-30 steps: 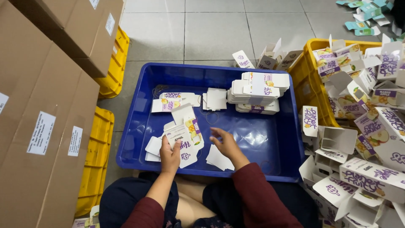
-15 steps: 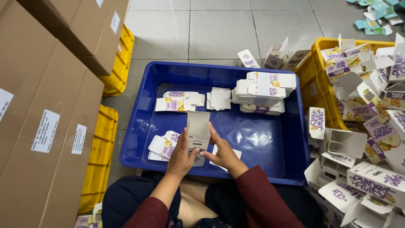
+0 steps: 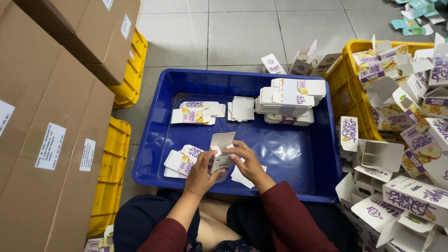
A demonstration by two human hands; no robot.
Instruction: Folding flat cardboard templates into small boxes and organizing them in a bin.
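Low in the centre of the frame we hold a small white carton (image 3: pixel 220 156) between both hands, just above the near side of the blue plastic tub (image 3: pixel 298 158). Our left hand (image 3: pixel 201 172) closes its grip on the carton's left side, fingers curled round the printed panel. Our right hand (image 3: pixel 248 161) pinches the carton from the right, with the fingertips (image 3: pixel 232 149) pressed on its top edge. The carton stands partly opened out, and its open flap tilts up toward the middle of the frame.

Under our hands, on the tub floor, lie loose flat carton blanks (image 3: pixel 179 161), some to the left of the carton and some white ones just right of it. Toward the upper centre of the tub lie a printed flat blank (image 3: pixel 191 114) and a small stack of white card pieces (image 3: pixel 242 108). To their right sits a taller stack of flat blanks (image 3: pixel 291 100).

At the right edge of the frame a yellow crate (image 3: pixel 347 88) is heaped with folded cartons (image 3: pixel 415 140), and more spill onto the tiled floor (image 3: pixel 233 32) beside it. Large brown shipping boxes (image 3: pixel 42 130) fill the left side, resting over another yellow crate (image 3: pixel 109 182).
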